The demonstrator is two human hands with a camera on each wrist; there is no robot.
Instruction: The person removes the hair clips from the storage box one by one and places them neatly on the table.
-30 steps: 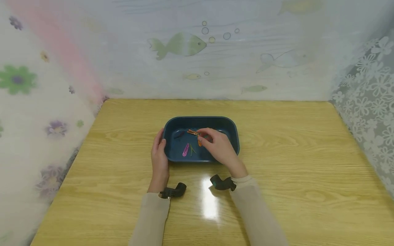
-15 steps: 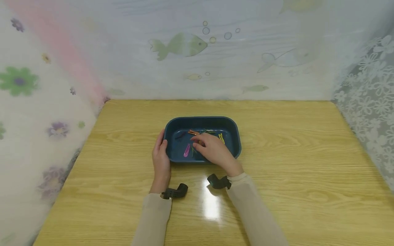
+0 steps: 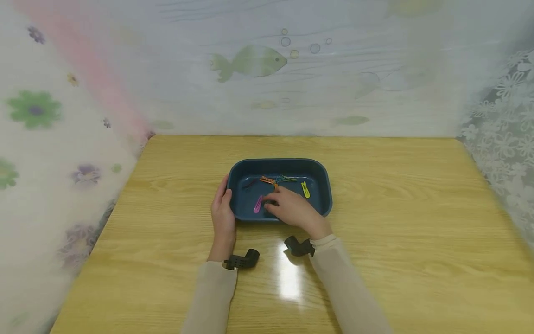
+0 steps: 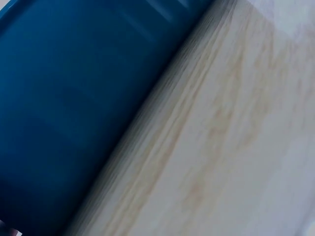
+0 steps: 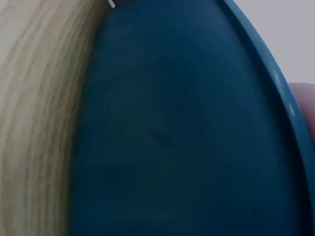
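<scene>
A dark blue tub (image 3: 324, 174) holds several small snap hair clips. My left hand (image 3: 223, 215) grips its left side, thumb at the rim and fingers along the outer wall. Inside the tub, my right hand (image 3: 292, 206) has bent fingers lowered beside a purple hair clip (image 3: 258, 204); I cannot tell whether they pinch a clip hidden under them. An orange hair clip (image 3: 267, 179) lies behind the right hand, near thin green clips (image 3: 288, 178). A yellow hair clip (image 3: 306, 189) lies to the right, a dark clip (image 3: 249, 183) at the left.
The tub stands on a wood-grain table (image 3: 396, 208). A wall covering with fish drawings (image 3: 258, 60) rises behind the table, with flowered coverings at both sides. Black wrist cameras (image 3: 246, 259) sit on both wrists. In the right wrist view the tub's wall (image 5: 172, 123) fills most of the frame.
My right hand has moved from the orange clips toward the front of the tub, down beside the purple clip, uncovering the yellow clip. My left hand keeps its place on the tub.
</scene>
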